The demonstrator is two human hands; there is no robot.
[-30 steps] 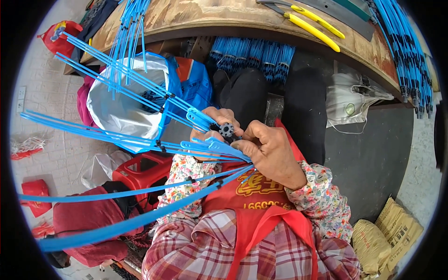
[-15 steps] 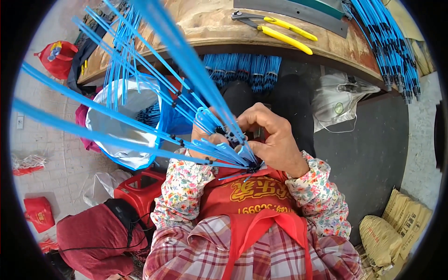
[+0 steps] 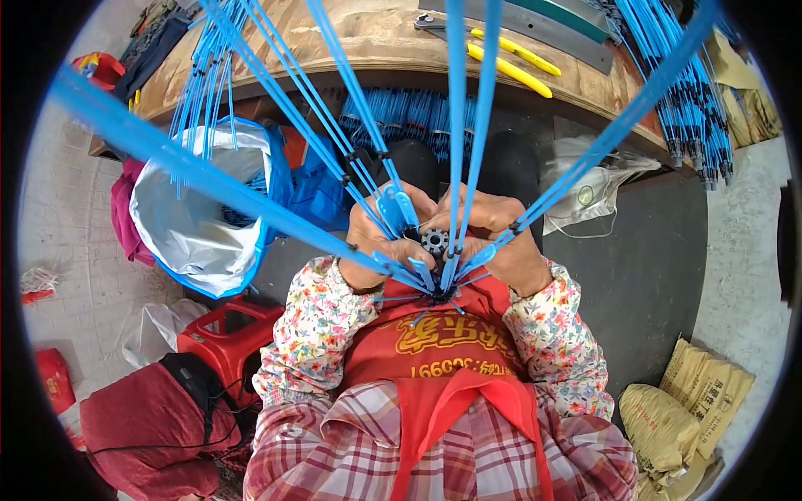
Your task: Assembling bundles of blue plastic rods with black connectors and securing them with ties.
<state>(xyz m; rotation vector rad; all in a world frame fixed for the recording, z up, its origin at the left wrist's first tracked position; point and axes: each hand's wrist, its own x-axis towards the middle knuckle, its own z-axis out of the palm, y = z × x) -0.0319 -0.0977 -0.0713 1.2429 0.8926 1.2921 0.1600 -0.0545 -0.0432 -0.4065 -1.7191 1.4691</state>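
In front of my red apron, my left hand (image 3: 373, 242) is closed round a cluster of long, thin blue ribs (image 3: 342, 175) with black joints, much like umbrella ribs. Their lower ends meet at a dark knot (image 3: 440, 294) near the apron. A black notched hub (image 3: 434, 241) sits between my two hands, with rib ends around it. My right hand (image 3: 501, 244) has its fingers bent in by the hub, and a blue rib pair (image 3: 585, 163) rises from beside its thumb. Its fingertips are partly hidden by ribs.
Yellow-handled cutters (image 3: 510, 68) lie on the wooden bench (image 3: 376, 42). Rib bundles (image 3: 685, 117) overhang its right end; more hang beneath it. To the left stand a white-lined blue bag (image 3: 184, 225) and a red stool (image 3: 230, 330). A plastic bag (image 3: 585, 192) hangs at the right.
The ribs have fanned out; some now stand upright and one pair leans far right. The notched hub shows more plainly between the hands. The whole view has shifted slightly.
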